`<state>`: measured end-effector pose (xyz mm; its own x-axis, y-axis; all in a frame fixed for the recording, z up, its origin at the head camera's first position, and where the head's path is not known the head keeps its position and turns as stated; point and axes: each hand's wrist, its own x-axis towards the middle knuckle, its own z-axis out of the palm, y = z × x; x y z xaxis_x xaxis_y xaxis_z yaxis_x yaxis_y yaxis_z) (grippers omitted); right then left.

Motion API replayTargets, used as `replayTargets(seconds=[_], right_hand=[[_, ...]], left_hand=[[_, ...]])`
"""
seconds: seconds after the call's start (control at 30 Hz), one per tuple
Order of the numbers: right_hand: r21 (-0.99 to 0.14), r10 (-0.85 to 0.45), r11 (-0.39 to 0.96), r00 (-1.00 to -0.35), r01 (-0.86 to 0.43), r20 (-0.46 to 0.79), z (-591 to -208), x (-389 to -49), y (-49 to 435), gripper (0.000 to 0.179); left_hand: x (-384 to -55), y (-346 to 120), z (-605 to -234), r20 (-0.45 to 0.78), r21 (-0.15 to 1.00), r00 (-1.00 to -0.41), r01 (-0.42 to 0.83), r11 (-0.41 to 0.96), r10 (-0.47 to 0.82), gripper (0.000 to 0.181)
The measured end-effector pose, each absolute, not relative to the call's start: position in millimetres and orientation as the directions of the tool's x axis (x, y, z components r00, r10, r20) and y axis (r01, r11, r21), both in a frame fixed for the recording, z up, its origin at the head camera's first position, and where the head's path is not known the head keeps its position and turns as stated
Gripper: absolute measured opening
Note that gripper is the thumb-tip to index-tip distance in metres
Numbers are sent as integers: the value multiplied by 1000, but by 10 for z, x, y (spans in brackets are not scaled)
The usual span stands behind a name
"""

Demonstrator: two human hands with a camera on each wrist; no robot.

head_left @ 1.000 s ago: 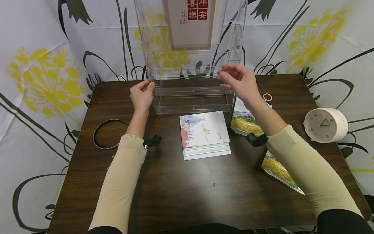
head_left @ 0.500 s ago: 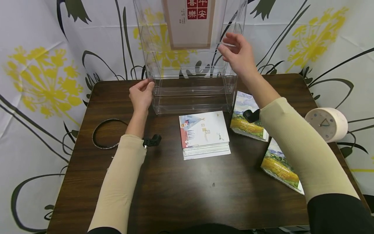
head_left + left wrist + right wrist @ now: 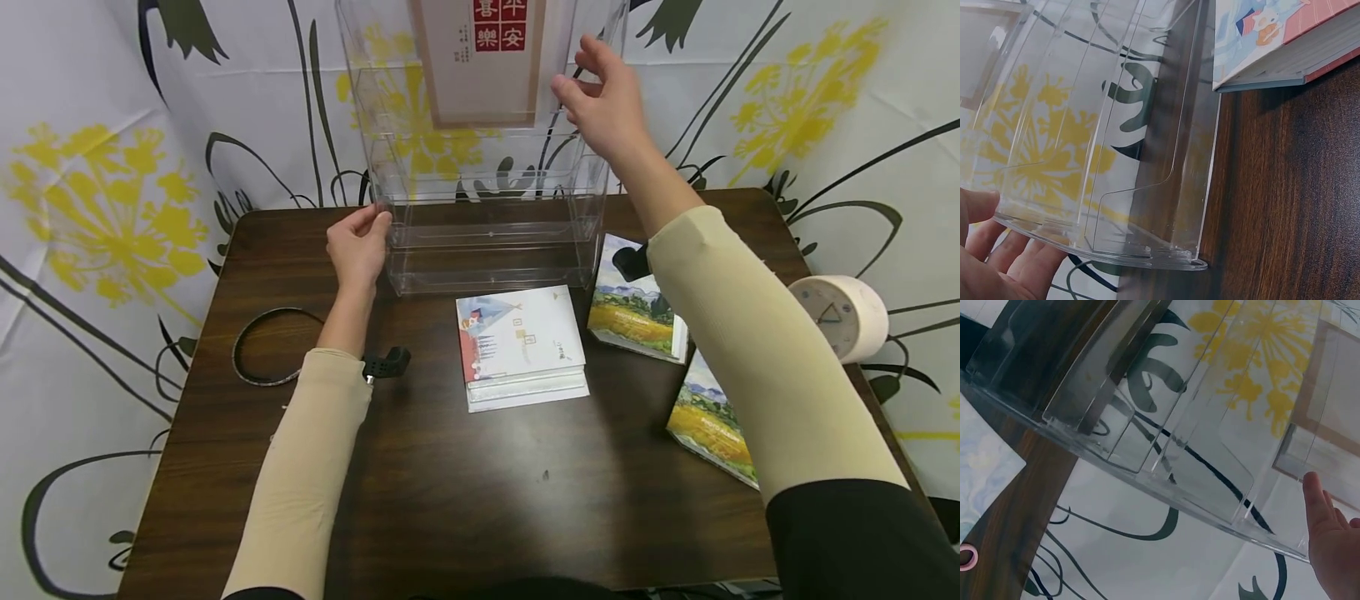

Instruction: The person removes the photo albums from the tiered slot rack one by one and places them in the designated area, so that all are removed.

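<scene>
A clear plastic tiered rack [image 3: 491,235] stands at the back of the table. My left hand [image 3: 358,246] grips its left side edge; in the left wrist view the thumb lies on one face and the fingers [image 3: 1007,250] curl behind the rim. My right hand [image 3: 607,108] is raised at the rack's upper right side, thumb and fingers apart and loosely bent. Near its fingertips is a beige card [image 3: 483,83] with red squares and white characters, at the rack's upper tier. Whether the right fingers touch the rack cannot be made out.
Before the rack lies a stack of white-covered books [image 3: 521,342]. Two photo albums [image 3: 633,312] with painted landscapes lie to the right, one partly under the right arm. A round clock [image 3: 843,317] stands far right, a dark cord loop [image 3: 237,354] left. A pink ring [image 3: 975,554] shows beside an album.
My right hand has risen from the lower tiers along the rack's right side to the upper tier. The left hand has kept its grip, and the rack stays in place.
</scene>
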<state>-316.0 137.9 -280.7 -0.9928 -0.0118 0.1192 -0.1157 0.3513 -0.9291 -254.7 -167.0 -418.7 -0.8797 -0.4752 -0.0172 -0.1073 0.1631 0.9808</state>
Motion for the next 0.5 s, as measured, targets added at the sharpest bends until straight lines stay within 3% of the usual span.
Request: replayTargets(seconds=[0.27, 0.5], right_hand=[[-879, -43, 461, -992, -121, 115, -2784, -3222, 1270, 72], [-881, -7, 461, -993, -108, 118, -2758, -3243, 1212, 73]], left_hand=[[-2548, -1662, -4202, -11, 979, -876, -107, 172, -482, 25], [-2553, -1662, -4204, 6, 979, -875, -94, 183, -484, 25]])
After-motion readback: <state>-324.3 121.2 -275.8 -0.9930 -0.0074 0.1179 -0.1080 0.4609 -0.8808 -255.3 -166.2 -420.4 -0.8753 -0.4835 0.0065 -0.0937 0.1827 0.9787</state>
